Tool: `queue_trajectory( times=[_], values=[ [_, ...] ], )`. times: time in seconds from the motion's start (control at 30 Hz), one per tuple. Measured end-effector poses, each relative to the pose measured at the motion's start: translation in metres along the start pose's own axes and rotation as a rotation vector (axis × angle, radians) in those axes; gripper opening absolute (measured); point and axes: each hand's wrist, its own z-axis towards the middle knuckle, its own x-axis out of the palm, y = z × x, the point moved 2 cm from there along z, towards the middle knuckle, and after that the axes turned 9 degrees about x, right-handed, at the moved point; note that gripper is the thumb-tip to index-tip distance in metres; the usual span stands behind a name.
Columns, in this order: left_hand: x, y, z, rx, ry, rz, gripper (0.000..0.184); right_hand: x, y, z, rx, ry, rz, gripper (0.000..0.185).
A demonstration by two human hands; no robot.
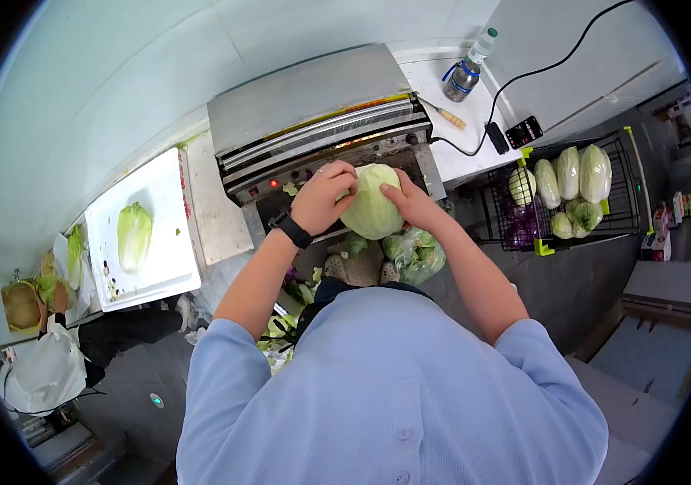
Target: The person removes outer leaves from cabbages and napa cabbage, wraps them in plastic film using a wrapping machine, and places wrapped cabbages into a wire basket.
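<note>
A round pale green cabbage (372,202) is between my two hands, above the front of a metal wrapping machine (313,93). My left hand (325,196), with a black watch on the wrist, has its fingers curled at the cabbage's left upper side; whether they pinch a leaf or film is too small to tell. Against the cabbage's right side, my right hand (414,202) holds it with the thumb on top. The machine's red light glows to the left of my left hand. Below the cabbage are bagged greens (416,255) and loose leaves.
A white tray (143,283) with a Chinese cabbage stands at the left. Beyond it, a co-worker (46,368) reaches to a basket. At the right, a black wire cart (628,174) holds wrapped cabbages. A bottle (463,79), a wooden-handled tool (450,118) and a phone (523,132) lie or stand behind.
</note>
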Motion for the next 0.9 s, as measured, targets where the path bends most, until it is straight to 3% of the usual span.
queue_trajectory(
  times=[0.13, 0.23, 0.33, 0.53, 0.63, 0.9],
  values=[
    [0.004, 0.003, -0.002, 0.016, -0.017, -0.016, 0.024, 0.001, -0.003, 0.004, 0.034, -0.022, -0.010, 0.075],
    [0.008, -0.006, -0.004, -0.153, -0.089, -0.277, 0.021, 0.003, -0.003, 0.001, 0.022, -0.030, 0.002, 0.074],
    [0.010, -0.005, -0.008, -0.131, -0.025, -0.107, 0.022, 0.006, 0.005, -0.005, 0.051, -0.031, 0.059, 0.074],
    [0.021, -0.009, -0.025, -0.062, -0.160, -0.036, 0.025, 0.007, -0.001, 0.006, 0.126, -0.051, 0.185, 0.078],
    [0.024, -0.018, -0.023, -0.195, -0.223, -0.133, 0.025, 0.013, 0.003, -0.005, 0.047, -0.097, 0.174, 0.081],
    [0.029, -0.026, -0.047, 0.095, -0.266, 0.137, 0.019, 0.010, 0.003, 0.004, 0.172, -0.059, 0.308, 0.080]
  ],
)
